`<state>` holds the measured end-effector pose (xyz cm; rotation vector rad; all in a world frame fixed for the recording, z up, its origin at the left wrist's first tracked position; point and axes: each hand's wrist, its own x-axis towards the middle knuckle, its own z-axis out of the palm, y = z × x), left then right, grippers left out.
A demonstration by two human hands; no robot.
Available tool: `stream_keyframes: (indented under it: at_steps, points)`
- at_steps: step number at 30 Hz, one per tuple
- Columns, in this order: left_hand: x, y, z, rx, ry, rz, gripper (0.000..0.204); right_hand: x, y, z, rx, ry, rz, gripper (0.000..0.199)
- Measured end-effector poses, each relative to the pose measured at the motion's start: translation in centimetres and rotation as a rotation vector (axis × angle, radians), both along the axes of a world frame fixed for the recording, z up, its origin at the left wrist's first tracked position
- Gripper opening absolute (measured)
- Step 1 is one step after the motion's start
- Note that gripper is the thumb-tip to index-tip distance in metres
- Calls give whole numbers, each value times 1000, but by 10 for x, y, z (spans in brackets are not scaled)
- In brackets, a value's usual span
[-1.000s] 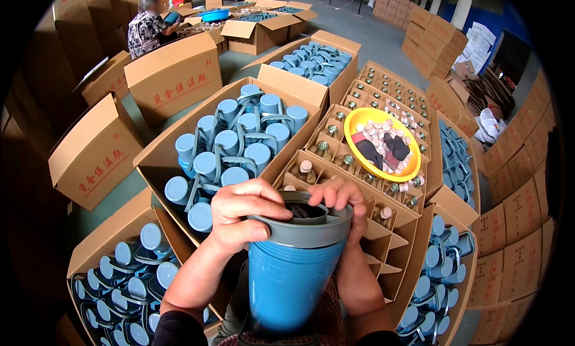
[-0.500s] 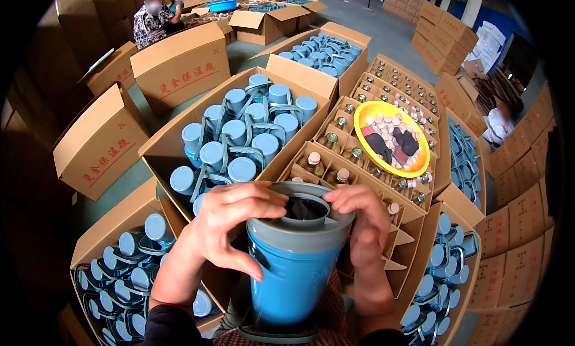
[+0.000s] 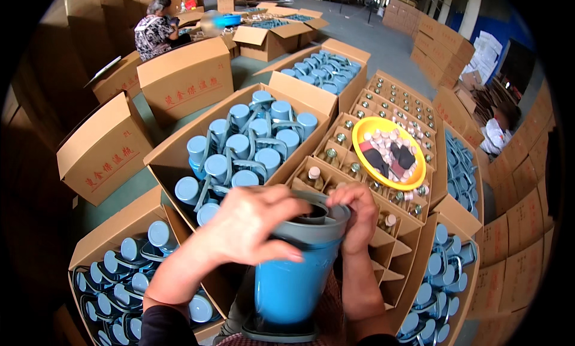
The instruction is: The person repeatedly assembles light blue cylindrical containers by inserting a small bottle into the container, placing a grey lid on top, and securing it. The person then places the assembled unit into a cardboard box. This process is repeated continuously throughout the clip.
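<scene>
A blue thermos flask casing (image 3: 293,280) with a grey collar (image 3: 293,231) stands upright in front of my body, its dark round opening facing up. A dark grey handle (image 3: 278,335) shows at its lower end. My left hand (image 3: 248,223), slightly smeared, arches over the collar's left side. Its fingers reach to the opening and its thumb lies along the front below the rim. On the right side my right hand (image 3: 356,214) is closed around the collar, with the fingertips bent over the top edge. What is inside the opening is too dark to make out.
Ahead is an open carton (image 3: 157,160) of blue flasks; more stand lower left and right. Divided cartons (image 3: 389,286) hold glass liners with stoppers. On them rests a yellow basin (image 3: 358,148) of stoppers and dark cloth. A person (image 3: 154,31) sits far left.
My left hand has shifted over the collar, its thumb rising toward the rim. The casing has tilted slightly and moved a little right. The view has shifted a little.
</scene>
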<state>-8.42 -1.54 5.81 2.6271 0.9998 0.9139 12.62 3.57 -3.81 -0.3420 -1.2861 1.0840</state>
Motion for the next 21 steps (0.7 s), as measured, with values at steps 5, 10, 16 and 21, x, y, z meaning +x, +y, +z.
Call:
stream_keyframes:
  at_steps: [5, 10, 16, 21]
  points:
    - [52, 7, -18, 203, -177, -22, 20, 2, 23, -48, -324, 238, 322, 77]
    - [-20, 19, -75, -419, -860, -172, 28, 22, -27, 28, 169, -457, -214, 78]
    - [63, -2, -15, 214, -114, 58, 27, -5, 27, -43, -316, 170, 495, 97]
    - [-10, 9, -63, -369, -771, -112, 31, 33, -15, 14, 30, -354, 58, 90]
